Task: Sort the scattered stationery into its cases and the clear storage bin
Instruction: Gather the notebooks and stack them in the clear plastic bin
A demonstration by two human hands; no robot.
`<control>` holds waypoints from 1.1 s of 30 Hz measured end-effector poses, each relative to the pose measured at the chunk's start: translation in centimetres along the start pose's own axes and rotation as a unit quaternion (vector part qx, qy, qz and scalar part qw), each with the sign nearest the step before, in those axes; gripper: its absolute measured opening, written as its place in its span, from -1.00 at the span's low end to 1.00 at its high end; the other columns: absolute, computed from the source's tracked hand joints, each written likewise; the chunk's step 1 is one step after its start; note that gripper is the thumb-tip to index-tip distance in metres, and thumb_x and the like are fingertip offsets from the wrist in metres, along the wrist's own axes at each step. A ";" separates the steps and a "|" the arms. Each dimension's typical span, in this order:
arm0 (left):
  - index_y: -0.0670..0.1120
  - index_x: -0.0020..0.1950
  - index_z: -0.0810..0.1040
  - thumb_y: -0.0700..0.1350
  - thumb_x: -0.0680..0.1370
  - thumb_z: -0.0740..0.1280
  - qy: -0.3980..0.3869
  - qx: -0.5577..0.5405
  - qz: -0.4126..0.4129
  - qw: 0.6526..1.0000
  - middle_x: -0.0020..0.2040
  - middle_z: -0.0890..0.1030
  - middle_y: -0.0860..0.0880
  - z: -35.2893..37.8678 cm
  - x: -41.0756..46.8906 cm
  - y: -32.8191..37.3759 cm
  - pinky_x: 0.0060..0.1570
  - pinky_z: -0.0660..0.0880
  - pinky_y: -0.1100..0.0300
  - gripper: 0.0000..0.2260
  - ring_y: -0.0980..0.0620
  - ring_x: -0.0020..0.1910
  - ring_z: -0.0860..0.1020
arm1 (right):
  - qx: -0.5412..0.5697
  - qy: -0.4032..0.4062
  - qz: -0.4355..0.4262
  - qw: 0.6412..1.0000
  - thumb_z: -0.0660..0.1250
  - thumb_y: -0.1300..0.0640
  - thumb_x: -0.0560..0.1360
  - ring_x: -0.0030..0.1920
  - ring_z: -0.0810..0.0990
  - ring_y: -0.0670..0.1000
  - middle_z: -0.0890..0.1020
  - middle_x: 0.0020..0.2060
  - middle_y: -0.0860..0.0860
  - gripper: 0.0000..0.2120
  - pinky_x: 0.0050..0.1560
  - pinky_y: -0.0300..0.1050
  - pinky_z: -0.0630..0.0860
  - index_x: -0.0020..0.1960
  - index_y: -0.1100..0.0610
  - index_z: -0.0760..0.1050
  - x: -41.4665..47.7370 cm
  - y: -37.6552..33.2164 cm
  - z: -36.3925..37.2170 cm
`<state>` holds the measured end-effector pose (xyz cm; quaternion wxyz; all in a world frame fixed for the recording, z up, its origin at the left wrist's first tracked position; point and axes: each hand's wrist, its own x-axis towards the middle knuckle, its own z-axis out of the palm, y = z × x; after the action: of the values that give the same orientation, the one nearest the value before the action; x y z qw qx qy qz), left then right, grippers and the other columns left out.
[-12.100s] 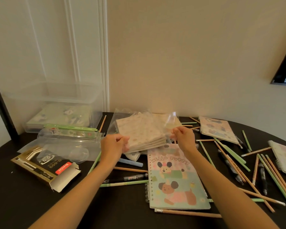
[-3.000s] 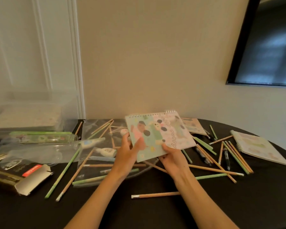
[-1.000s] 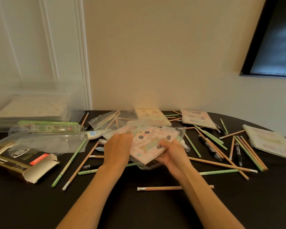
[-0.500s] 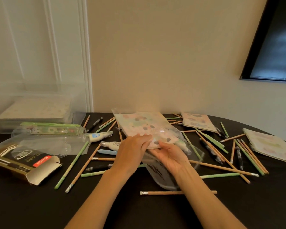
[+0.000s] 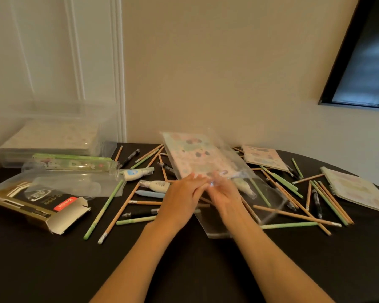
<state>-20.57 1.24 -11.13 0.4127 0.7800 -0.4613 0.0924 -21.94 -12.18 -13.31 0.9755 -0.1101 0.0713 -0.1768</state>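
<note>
At centre frame, above the dark tabletop [image 5: 53, 265], we found both hands meeting at the near edge of a patterned notebook [image 5: 197, 156] enclosed in a clear plastic sleeve [image 5: 232, 169]. The left hand [image 5: 182, 197] and the right hand [image 5: 224, 193] each had fingers pinched on that near edge, a grip closed on the sleeve's opening, though motion blur prevented us from confirming exact finger placement. The notebook was tilted, its far end raised toward the wall, extending up and away from the fingertips.

We judged the step in hand to be sealing or settling the notebook inside its sleeve. The next move would call for carrying the packet to the clear storage bin [image 5: 53, 119] at upper left of the frame, where similar flat items were already stacked.

Loose pencils [image 5: 293, 215], correction-tape dispensers [image 5: 155, 185] and another notebook [image 5: 359, 189] at right lay unsorted across the tabletop. A clear pencil case [image 5: 74, 165] and an open cardboard box [image 5: 42, 206] lay at left.
</note>
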 end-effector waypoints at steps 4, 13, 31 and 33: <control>-0.02 0.35 0.44 -0.18 0.60 0.19 0.014 0.007 -0.049 0.999 0.37 0.44 -0.02 1.0 -0.3 -1.9 0.39 0.21 0.19 -0.68 0.07 0.42 0.29 | -0.064 -0.080 -0.023 0.994 0.67 0.32 -0.04 0.34 0.38 0.25 0.34 0.38 0.28 0.20 0.06 0.16 0.56 0.48 0.23 0.14 1.7 1.3 0.3; -0.10 0.39 0.34 -0.11 0.54 0.19 0.250 -0.250 -0.197 0.914 0.40 0.29 -0.02 0.2 2.4 -2.3 0.35 0.30 0.12 -0.60 0.11 0.38 0.29 | -0.067 -0.093 -0.004 0.993 0.60 0.40 0.06 0.40 0.29 0.26 0.30 0.41 0.27 0.05 0.31 0.23 0.33 0.46 0.23 0.19 4.4 2.4 0.5; -0.12 0.17 0.48 -0.22 0.53 0.32 0.152 -0.364 -0.351 0.849 -0.09 0.64 -0.15 0.0 3.7 -6.4 -0.28 0.62 0.10 -0.78 -0.09 -0.19 0.65 | -0.112 -0.056 -0.011 0.992 0.01 0.44 0.57 0.38 0.33 0.24 0.37 0.36 0.27 -0.53 0.40 0.23 0.20 0.44 0.19 0.23 7.7 4.5 1.4; -0.10 0.11 0.49 -0.24 0.52 0.34 0.160 -0.369 -0.348 0.847 -0.12 0.64 -0.12 -0.3 3.7 -7.0 -0.36 0.60 0.20 -0.81 -0.03 -0.22 0.64 | -0.136 -0.073 0.016 0.988 0.02 0.44 0.57 0.33 0.38 0.22 0.43 0.31 0.24 -0.55 0.38 0.20 0.25 0.41 0.19 0.26 8.2 5.0 1.5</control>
<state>-12.85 0.70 -12.92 0.7431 0.6542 -0.0873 -0.1103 -12.45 -10.32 -13.83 0.9568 -0.2529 0.0251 -0.1414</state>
